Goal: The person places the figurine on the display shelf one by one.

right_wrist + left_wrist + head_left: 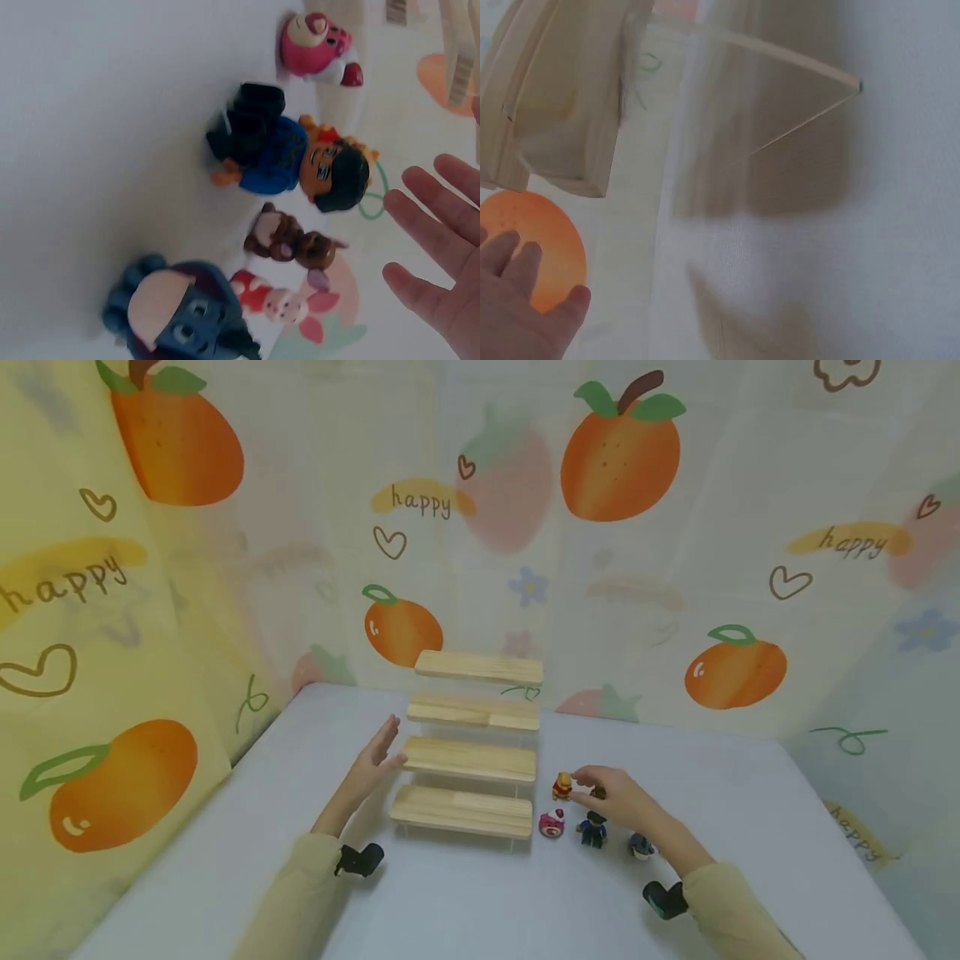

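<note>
Beside the wooden step shelf (471, 752), my hands could knock things over.
My left hand (375, 760) is flat and spread, holding nothing, close by the shelf's left end; a bump might shove it. My right hand (611, 793) is spread too, fingertips right at the yellow bear toy (562, 786). I can't tell if they touch. 3 small toys nearby could tip.

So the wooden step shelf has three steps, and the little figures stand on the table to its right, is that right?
Not quite: the wooden step shelf has four steps, not three, as the head view shows. The little figures do stand on the table to its right, by the right hand.
</note>
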`<action>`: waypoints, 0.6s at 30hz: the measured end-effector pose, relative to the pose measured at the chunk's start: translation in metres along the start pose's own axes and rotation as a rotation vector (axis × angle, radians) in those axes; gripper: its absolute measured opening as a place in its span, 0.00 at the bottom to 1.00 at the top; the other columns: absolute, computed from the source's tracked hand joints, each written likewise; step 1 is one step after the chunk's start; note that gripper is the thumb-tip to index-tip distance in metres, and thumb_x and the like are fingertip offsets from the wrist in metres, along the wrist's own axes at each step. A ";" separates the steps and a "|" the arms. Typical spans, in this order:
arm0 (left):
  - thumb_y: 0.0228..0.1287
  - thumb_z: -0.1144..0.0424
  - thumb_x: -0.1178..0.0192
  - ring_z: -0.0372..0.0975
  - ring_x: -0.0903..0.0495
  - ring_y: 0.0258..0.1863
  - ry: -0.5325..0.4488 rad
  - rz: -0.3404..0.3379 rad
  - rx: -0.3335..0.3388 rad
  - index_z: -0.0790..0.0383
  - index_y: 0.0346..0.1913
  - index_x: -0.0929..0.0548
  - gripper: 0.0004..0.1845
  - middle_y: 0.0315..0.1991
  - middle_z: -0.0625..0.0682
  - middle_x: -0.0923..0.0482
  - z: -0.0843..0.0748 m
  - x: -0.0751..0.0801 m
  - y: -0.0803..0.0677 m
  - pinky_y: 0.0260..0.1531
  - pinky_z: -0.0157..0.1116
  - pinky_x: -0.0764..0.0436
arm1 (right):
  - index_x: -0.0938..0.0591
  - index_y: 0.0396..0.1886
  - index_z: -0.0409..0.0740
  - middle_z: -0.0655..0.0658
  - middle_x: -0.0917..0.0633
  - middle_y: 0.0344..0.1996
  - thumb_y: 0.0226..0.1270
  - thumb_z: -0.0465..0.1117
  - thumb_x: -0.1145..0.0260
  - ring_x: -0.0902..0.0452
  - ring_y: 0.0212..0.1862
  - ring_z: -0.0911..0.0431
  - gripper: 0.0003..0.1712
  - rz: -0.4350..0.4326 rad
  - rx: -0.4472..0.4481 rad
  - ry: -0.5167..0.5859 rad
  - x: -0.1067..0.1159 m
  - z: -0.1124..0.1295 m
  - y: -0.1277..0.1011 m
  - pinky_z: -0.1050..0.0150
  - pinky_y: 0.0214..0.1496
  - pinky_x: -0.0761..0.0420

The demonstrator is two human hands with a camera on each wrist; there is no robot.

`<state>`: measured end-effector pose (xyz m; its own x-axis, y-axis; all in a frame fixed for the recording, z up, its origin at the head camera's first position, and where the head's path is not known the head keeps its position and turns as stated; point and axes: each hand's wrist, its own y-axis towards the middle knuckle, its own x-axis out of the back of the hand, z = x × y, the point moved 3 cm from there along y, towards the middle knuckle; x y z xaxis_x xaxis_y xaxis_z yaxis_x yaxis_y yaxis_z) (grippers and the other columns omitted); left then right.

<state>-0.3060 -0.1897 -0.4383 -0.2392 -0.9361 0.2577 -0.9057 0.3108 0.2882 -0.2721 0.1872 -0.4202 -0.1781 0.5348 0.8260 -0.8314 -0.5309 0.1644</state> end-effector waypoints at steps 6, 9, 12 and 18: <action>0.53 0.69 0.36 0.53 0.52 0.65 0.134 0.025 0.010 0.70 0.67 0.47 0.41 0.66 0.62 0.51 -0.009 -0.016 -0.007 0.61 0.50 0.50 | 0.23 0.47 0.35 0.40 0.20 0.41 0.54 0.44 0.32 0.26 0.45 0.45 0.23 0.129 -0.112 -0.068 -0.014 0.005 0.001 0.50 0.45 0.24; 0.53 0.68 0.36 0.52 0.49 0.64 0.137 -0.002 0.014 0.68 0.65 0.42 0.37 0.64 0.62 0.45 -0.009 -0.017 -0.009 0.61 0.49 0.47 | 0.21 0.45 0.36 0.42 0.19 0.39 0.52 0.41 0.31 0.25 0.44 0.47 0.21 0.151 -0.148 -0.105 -0.022 0.007 0.004 0.50 0.45 0.24; 0.54 0.68 0.37 0.52 0.46 0.63 0.141 -0.021 -0.006 0.70 0.63 0.38 0.34 0.63 0.63 0.42 -0.008 -0.017 -0.010 0.60 0.50 0.45 | 0.20 0.44 0.37 0.43 0.18 0.38 0.50 0.40 0.30 0.23 0.42 0.50 0.21 0.172 -0.148 -0.121 -0.030 0.008 0.008 0.53 0.42 0.23; 0.52 0.70 0.36 0.54 0.42 0.61 0.147 -0.058 -0.050 0.70 0.61 0.35 0.32 0.60 0.62 0.37 -0.010 -0.014 -0.006 0.59 0.53 0.45 | 0.18 0.41 0.40 0.49 0.18 0.32 0.46 0.45 0.27 0.24 0.36 0.54 0.22 0.180 -0.110 -0.233 -0.039 0.004 0.016 0.59 0.36 0.22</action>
<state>-0.2936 -0.1774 -0.4345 -0.1295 -0.9198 0.3703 -0.8973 0.2677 0.3511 -0.2768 0.1549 -0.4480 -0.2123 0.2670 0.9400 -0.8519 -0.5218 -0.0442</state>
